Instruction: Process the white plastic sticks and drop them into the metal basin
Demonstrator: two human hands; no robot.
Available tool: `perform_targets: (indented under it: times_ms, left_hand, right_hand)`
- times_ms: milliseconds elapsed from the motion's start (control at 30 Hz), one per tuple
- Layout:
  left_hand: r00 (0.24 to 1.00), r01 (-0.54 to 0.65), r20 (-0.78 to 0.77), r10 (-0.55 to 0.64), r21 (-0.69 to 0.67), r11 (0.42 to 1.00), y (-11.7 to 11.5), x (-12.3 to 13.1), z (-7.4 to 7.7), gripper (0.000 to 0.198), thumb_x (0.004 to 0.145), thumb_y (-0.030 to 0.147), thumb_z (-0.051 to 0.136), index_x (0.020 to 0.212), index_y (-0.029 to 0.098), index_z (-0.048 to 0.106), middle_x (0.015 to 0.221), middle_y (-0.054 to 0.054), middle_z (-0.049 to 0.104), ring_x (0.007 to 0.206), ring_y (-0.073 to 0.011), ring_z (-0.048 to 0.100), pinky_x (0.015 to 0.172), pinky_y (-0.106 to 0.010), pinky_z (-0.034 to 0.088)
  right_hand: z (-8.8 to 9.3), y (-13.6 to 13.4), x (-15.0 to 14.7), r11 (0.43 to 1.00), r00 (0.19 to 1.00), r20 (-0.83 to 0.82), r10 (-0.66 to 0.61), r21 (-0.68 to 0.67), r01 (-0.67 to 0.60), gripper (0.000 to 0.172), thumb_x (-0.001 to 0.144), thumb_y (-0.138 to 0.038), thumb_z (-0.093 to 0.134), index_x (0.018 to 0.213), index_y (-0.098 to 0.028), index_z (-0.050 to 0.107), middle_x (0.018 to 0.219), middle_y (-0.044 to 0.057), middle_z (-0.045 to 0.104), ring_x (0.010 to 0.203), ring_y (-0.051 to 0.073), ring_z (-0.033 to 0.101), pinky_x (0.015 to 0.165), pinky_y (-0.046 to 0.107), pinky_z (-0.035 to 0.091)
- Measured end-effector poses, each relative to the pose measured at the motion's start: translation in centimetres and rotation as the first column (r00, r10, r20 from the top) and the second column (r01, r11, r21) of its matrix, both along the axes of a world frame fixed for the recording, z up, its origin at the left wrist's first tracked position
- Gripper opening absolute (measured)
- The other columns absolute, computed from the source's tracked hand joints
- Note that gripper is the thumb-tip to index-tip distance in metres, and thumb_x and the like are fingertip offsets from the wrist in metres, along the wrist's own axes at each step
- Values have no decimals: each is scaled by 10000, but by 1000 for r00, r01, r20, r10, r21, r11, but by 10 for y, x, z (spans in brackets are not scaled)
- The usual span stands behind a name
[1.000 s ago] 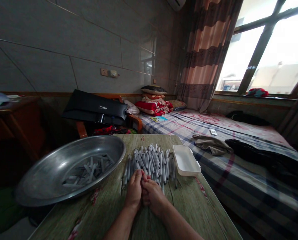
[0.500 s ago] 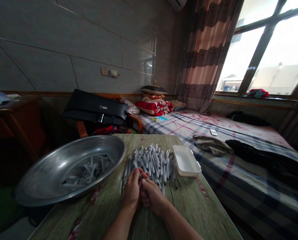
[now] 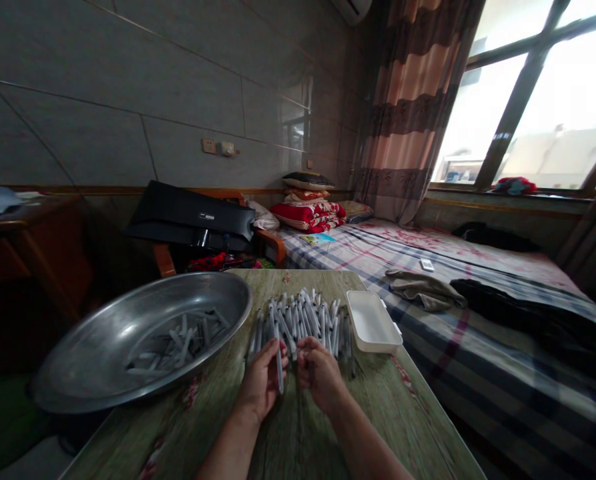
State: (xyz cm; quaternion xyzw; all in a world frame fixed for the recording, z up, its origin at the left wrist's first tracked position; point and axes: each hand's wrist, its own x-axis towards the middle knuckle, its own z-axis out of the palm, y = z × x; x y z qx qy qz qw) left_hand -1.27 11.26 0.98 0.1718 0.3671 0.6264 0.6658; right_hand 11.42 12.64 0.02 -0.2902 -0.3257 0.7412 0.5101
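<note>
The work in hand is fine fingering of one slim barrel [image 3: 279, 368], so it seems best done low over the table [image 3: 203, 413], near its middle, with both wrists resting on the wood. The left hand [image 3: 261, 388] pinches the barrel between thumb and fingertips, and a grip closer to its middle would probably steady it better than one at the tip. The right hand [image 3: 322, 375] is just beside it, fingers curled in narrow. Whether it holds a small part or only touches the pile's near edge I cannot tell. It should meet the barrel squarely and keep from raking the heap.

The barrel is a thin, pale grey-white tube, like a pen body, standing nearly upright with its lower end toward the person. The same tubes lie loose in the metal basin [image 3: 98, 347] at the table's left edge. Many more lie in the pile [image 3: 305, 317] beyond the hands, and a white box [image 3: 371, 320] is at the right edge.
</note>
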Motion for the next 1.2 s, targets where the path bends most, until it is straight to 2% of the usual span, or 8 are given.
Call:
perform_targets:
  times_ms: [133, 233, 333, 500, 600, 767, 967, 1200]
  left_hand:
    - [948, 317, 12, -317, 15, 948, -4, 0, -3, 306, 665, 302, 779, 884, 153, 627, 547, 71, 481, 377, -14, 387, 343, -114, 250]
    - [909, 417, -23, -417, 13, 909, -7, -1, -5, 355, 693, 262, 754, 1000, 191, 589, 549, 71, 496, 360, -18, 371, 338, -108, 208]
    - [890, 455, 10, -455, 18, 890, -8, -2, -5, 312, 710, 252, 733, 972, 191, 575, 539, 70, 487, 357, -17, 359, 342, -104, 177]
    - [959, 263, 78, -272, 106, 959, -7, 0, 0, 254, 705, 239, 697, 927, 165, 600, 610, 44, 530, 447, -47, 457, 375, -127, 281]
    - [980, 187, -96, -175, 137, 973, -7, 4, 0, 337, 670, 209, 711, 992, 178, 618, 705, 28, 598, 532, -73, 524, 445, -162, 370]
    - [907, 83, -420, 19, 224, 971, -3, 11, -5, 319, 692, 448, 725, 843, 175, 660, 625, 27, 594, 546, -106, 523, 520, -214, 401]
    - [849, -22, -502, 166, 280, 960, 4, 6, -13, 332, 716, 503, 689, 789, 179, 686, 609, 21, 589, 570, -128, 516, 579, -247, 412]
    - [817, -58, -532, 221, 305, 950, 7, 2, -17, 341, 703, 500, 692, 749, 162, 682, 603, 8, 598, 552, -132, 510, 561, -256, 411]
  right_hand:
    - [3, 4, 4, 999, 999, -32, -38, -9, 38, 240, 573, -223, 571, 802, -198, 505, 561, -90, 493, 346, 35, 264, 329, 186, 89]
    - [2, 5, 5, 999, 999, 11, -39, -19, 39, 257, 679, -389, 608, 821, -210, 490, 493, -107, 440, 322, 36, 222, 330, 180, 63]
    - [0, 4, 5, 998, 992, 107, -62, 7, 62, 367, 701, -510, 658, 778, -218, 449, 451, -125, 391, 312, 29, 216, 326, 171, 78]
    - [-3, 2, 1, 997, 993, 99, -64, 44, 59, 463, 641, -531, 735, 724, -217, 405, 474, -112, 456, 313, 16, 235, 314, 160, 117]
    - [-4, 2, -1, 990, 986, 106, -130, 68, 123, 464, 641, -540, 736, 726, -213, 419, 488, -95, 507, 314, 18, 262, 311, 154, 154]
    - [-6, 3, -4, 986, 968, 204, -148, 102, 129, 459, 654, -586, 709, 756, -208, 469, 473, -85, 521, 308, 32, 280, 298, 157, 163]
    - [-16, 3, -5, 997, 945, 315, -81, 26, 77, 560, 693, -741, 554, 628, -189, 484, 433, -77, 424, 305, 42, 272, 295, 181, 152]
    - [-12, -1, -6, 993, 965, 259, -34, 119, 3, 446, 692, -597, 666, 683, -203, 458, 470, -103, 386, 338, 40, 260, 312, 173, 186]
